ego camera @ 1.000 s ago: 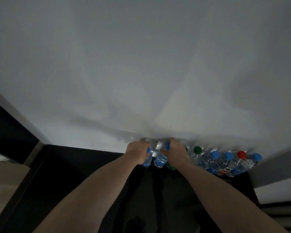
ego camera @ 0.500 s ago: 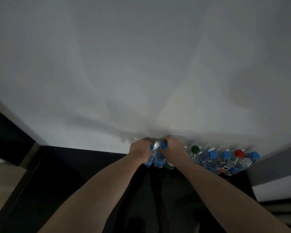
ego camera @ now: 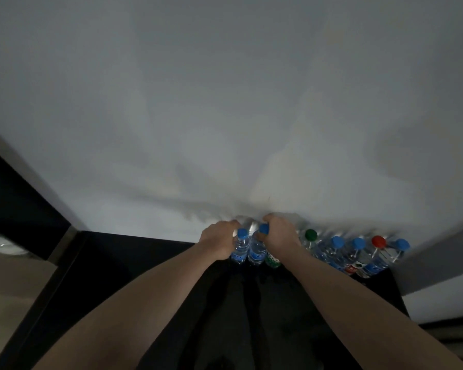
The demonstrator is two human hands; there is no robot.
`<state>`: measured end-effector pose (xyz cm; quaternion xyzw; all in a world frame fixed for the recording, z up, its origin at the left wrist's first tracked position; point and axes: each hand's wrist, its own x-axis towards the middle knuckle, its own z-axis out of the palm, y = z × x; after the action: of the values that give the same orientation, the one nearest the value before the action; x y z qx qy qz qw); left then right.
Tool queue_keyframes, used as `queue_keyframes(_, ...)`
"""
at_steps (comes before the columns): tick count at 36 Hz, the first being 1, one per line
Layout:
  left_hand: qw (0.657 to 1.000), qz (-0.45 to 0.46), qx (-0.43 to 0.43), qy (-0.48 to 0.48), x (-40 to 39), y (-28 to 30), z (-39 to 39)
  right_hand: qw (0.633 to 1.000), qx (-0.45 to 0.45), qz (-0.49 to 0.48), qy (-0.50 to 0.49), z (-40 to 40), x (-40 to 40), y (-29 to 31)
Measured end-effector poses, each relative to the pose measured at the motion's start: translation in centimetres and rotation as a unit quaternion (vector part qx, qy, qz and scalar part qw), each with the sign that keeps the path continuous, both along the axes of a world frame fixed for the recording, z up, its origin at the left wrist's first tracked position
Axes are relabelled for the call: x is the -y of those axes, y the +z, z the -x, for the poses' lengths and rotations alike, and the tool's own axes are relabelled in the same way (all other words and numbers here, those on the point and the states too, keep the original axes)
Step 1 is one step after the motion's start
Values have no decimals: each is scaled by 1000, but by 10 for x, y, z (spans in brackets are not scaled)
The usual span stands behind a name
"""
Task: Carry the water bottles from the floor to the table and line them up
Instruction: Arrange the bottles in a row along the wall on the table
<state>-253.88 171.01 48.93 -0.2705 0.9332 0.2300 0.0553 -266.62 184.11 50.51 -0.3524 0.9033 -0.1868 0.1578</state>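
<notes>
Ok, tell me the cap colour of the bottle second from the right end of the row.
Red: the cap shows best in the head view.

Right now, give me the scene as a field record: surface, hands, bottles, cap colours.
surface: black table against a white wall
left hand: wrapped on a blue-capped bottle, left end of the row
right hand: on the next blue-capped bottle
row: bottles upright along the wall, packed close
green-label bottle: partly hidden under the right hand
caps to the right: green, blue, blue, red, blue
floor bottles: none in view
</notes>
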Motion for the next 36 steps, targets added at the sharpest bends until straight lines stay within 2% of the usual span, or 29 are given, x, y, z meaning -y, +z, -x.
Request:
queue_keyframes(6, 998, -38, -52, 11, -12, 26, -69, 998, -17, 63, 17, -39, -29, 10)
queue_keyframes(10, 998, -61, -17, 17, -24, 35, -135, 992, 43, 97, 64, -87, -61, 6)
queue_keyframes(16, 994, -82, -18, 66, -59, 39, -245, 981, 148, 29, 122, -165, -110, -6)
queue_keyframes(21, 993, -108, 13, 53, -94, 25, -315, 963, 224, -25, 145, -216, -135, -14)
queue_keyframes(27, 989, -141, 24, 33, -115, 9, -351, 959, 239, -36, 146, -266, -146, -24)
queue_keyframes(36, 990, -105, 17, -89, -125, -8, -370, 971, 214, -70, 74, -327, -157, -43)
